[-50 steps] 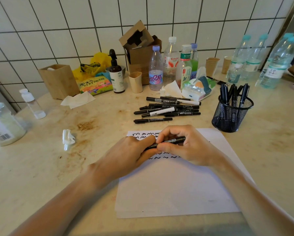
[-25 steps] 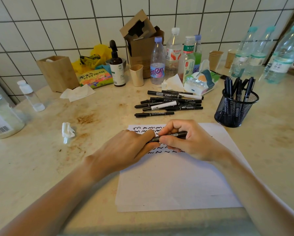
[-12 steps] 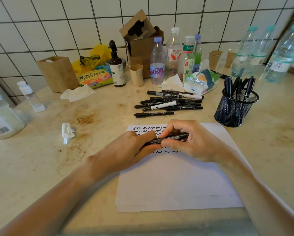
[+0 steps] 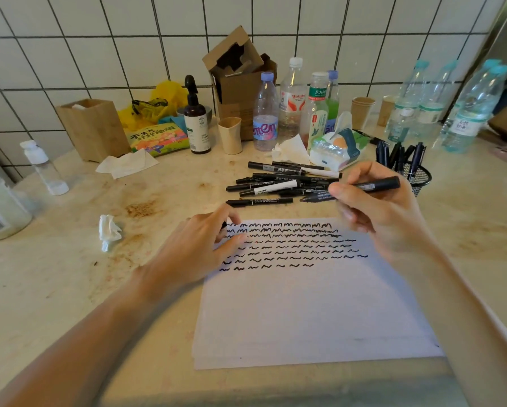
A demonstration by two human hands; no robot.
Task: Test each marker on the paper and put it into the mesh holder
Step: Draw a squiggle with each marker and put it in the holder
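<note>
The right hand is raised above the top right corner of the paper, its grip pinching a black marker between thumb and fingers; the marker lies nearly level, its tip end pointing left toward the pile of markers on the counter. The left hand rests at the paper's top left corner, fingers curled, with something small and dark at the fingertips; whether the grip pinches a cap there I cannot tell. Rows of black squiggles fill the upper part of the sheet. The mesh holder stands just behind the right hand, partly hidden by it, with several dark markers upright in it. Bottles, a cardboard box and tissues crowd the back of the counter by the tiled wall
</note>
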